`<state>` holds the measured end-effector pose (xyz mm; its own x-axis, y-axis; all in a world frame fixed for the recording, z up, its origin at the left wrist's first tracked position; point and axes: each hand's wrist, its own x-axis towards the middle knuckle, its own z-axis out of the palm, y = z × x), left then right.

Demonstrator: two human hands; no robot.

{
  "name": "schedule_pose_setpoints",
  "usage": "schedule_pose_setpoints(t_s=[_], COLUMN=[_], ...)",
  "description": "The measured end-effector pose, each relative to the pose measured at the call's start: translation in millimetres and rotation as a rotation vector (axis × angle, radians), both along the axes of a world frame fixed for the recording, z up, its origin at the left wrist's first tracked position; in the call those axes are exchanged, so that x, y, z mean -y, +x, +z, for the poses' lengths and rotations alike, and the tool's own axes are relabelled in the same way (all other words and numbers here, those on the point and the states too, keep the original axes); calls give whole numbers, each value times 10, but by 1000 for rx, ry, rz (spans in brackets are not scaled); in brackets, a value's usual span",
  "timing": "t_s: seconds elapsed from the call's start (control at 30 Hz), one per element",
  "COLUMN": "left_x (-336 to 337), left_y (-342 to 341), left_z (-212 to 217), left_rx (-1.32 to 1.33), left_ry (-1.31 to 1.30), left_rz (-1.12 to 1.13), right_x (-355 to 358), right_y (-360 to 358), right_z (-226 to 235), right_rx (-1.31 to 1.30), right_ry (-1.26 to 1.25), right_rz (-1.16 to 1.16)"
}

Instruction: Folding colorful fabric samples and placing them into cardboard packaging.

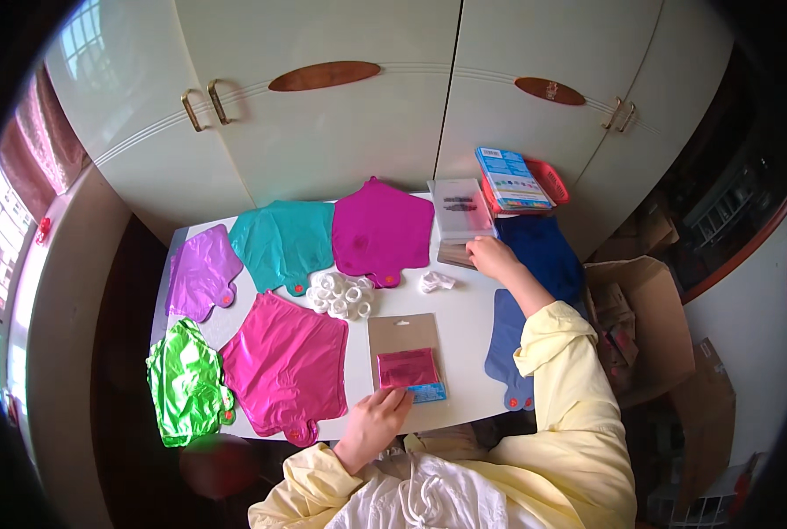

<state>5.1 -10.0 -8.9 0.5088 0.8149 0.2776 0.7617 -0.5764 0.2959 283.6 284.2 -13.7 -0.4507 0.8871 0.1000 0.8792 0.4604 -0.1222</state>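
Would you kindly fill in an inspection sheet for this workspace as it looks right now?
Surface: white table, largely covered.
Job's things: brown card pack with folded red foil; clear flat packets.
Clutter: flat foil balloons in violet, teal, magenta, pink, green, blue; white plastic rings; blue box.
Grippers: left hand touches the card pack; right hand rests on the packets.
Cables: nothing seen.
Surroundings: cream cupboard doors; cardboard box.
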Motion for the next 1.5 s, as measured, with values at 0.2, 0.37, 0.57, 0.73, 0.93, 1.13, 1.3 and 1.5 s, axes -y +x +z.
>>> schedule_pose_setpoints(t_s=[0.2, 0.37, 0.57, 0.73, 0.93, 1.13, 1.3, 1.5], left_x=[-172, -192, -238, -216, -212, -181, -155, -169], left_y=[-61, -82, -110, -102, -85, -85, -71, -58], left_z=[159, 65, -13, -78, -64, -77, -76, -45], left_rx=[-65, -93, -119, -100, -98, -108, -93, -61], left_ry=[120, 151, 279, 269, 218, 217, 177, 116], left_rz=[-96, -140, -164, -146, -130, -120, -124, -159], right_x=[-4, 278, 1645, 2688, 3135, 3166, 3170, 3045], right_y=[8, -24, -296, -383, -546, -648, -616, -573], right_z=[62, 249, 673, 676, 282, 95, 113, 47], right_rx=[30, -44, -452, -656, -609, -476, -304, -433], right_ry=[-47, 46, -246, -765, -721, -426, -261, -194], right_rz=[-48, -99, 185, 419, 561, 465, 292, 197])
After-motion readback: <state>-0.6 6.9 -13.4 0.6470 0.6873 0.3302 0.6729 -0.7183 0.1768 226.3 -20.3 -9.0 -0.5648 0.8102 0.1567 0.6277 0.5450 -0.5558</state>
